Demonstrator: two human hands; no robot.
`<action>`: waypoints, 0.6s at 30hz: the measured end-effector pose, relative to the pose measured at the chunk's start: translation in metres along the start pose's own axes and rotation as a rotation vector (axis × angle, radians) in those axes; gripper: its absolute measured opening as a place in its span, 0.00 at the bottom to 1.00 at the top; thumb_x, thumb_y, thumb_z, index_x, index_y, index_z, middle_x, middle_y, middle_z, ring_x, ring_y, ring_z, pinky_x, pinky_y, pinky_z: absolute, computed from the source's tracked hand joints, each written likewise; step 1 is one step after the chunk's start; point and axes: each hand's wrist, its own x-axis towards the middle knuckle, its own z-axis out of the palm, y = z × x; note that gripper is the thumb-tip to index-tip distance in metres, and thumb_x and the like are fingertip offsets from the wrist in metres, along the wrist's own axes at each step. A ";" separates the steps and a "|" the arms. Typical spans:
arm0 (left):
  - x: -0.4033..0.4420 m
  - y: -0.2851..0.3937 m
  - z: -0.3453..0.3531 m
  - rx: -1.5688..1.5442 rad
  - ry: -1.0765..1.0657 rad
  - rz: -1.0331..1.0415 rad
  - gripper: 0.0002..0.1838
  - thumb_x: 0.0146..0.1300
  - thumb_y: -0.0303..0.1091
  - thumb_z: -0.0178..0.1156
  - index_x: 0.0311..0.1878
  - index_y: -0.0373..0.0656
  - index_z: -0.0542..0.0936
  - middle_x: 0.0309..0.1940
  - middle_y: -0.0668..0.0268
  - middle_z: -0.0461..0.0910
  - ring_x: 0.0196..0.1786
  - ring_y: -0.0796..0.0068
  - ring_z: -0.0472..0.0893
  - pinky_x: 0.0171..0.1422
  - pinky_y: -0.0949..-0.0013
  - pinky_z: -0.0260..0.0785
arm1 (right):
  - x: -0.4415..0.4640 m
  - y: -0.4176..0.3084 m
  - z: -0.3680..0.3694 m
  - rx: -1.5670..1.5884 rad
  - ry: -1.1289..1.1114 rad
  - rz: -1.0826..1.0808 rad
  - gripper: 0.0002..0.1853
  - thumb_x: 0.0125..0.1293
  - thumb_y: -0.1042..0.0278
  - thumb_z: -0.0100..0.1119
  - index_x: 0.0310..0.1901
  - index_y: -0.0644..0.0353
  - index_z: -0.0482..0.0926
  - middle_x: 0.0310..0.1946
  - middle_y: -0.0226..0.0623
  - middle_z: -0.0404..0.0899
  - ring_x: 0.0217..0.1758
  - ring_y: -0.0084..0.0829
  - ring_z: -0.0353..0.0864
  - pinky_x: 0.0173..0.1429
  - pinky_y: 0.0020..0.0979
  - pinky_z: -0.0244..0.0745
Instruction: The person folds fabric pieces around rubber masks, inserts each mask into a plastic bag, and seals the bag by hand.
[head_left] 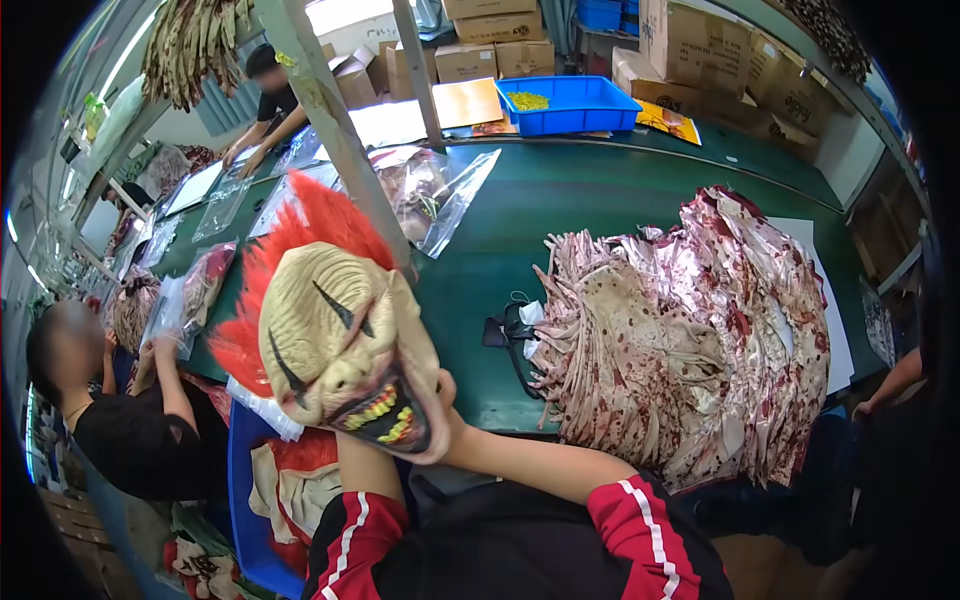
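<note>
You have the red-haired clown mask (345,350) raised above the near left part of the green table (470,300). Your right hand (449,400) grips its edge beside the open mouth; your left hand is hidden behind it, so its fingers' hold cannot be told. The mask's face paint and hair are in place, and it is outside any bag. Other red-and-cream pieces (290,490) lie in the blue bin (243,500) at near left, while blood-spattered pieces (660,350) are heaped at right.
</note>
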 end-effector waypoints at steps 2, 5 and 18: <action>-0.013 -0.009 -0.035 0.148 -0.060 -0.017 0.14 0.60 0.33 0.61 0.49 0.43 0.84 0.40 0.72 0.85 0.25 0.83 0.75 0.35 0.77 0.72 | 0.034 -0.039 -0.020 0.311 -0.071 0.245 0.29 0.56 0.61 0.69 0.60 0.57 0.78 0.63 0.51 0.74 0.59 0.51 0.72 0.64 0.66 0.55; -0.016 -0.008 -0.037 0.607 -0.259 -0.063 0.15 0.63 0.33 0.59 0.51 0.42 0.83 0.42 0.71 0.85 0.26 0.83 0.76 0.36 0.77 0.72 | 0.018 -0.050 -0.024 0.007 -0.294 -0.094 0.29 0.59 0.57 0.66 0.63 0.58 0.77 0.64 0.47 0.74 0.62 0.51 0.71 0.66 0.62 0.55; 0.017 0.053 0.052 2.581 -0.747 0.344 0.18 0.72 0.33 0.52 0.61 0.38 0.78 0.48 0.65 0.83 0.32 0.78 0.79 0.42 0.73 0.74 | -0.002 -0.015 -0.070 0.123 0.026 0.404 0.37 0.56 0.70 0.63 0.68 0.70 0.66 0.62 0.57 0.76 0.58 0.52 0.78 0.71 0.56 0.63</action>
